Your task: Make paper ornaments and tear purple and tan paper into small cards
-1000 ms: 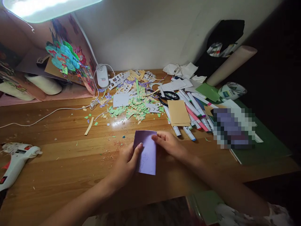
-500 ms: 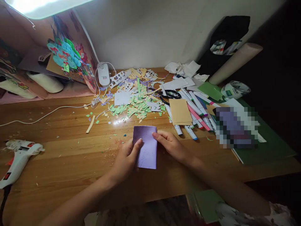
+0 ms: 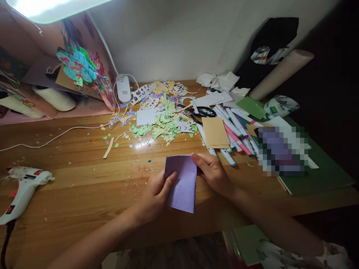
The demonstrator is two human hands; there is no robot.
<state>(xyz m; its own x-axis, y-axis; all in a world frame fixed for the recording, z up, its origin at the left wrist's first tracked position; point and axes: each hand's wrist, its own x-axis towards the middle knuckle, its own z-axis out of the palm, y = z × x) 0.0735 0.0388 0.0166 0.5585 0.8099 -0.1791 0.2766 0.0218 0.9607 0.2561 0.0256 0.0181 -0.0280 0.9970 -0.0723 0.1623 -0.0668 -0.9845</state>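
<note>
A piece of purple paper (image 3: 183,186), seemingly folded, is held up between both hands over the front of the wooden desk (image 3: 92,201). My left hand (image 3: 154,196) pinches its left edge, thumb flat on the face and fingers hidden behind. At the upper right corner, my right hand (image 3: 211,172) grips it with the thumb on top. Dark specks or fine marks show on the lower part of the paper. Beyond it lies a heap of green, yellow and purple paper scraps (image 3: 165,119).
A white glue gun (image 3: 26,186) lies at the left. Right of the scraps are black-handled scissors (image 3: 204,111), yellow paper (image 3: 215,132), several markers (image 3: 237,136) and a tape roll (image 3: 281,107). A power strip (image 3: 123,89) stands by the wall; its white cable (image 3: 67,130) runs left.
Both hands have brought the purple paper slightly right and nearer to me, and it is now tilted. My right hand has shifted to its upper corner.
</note>
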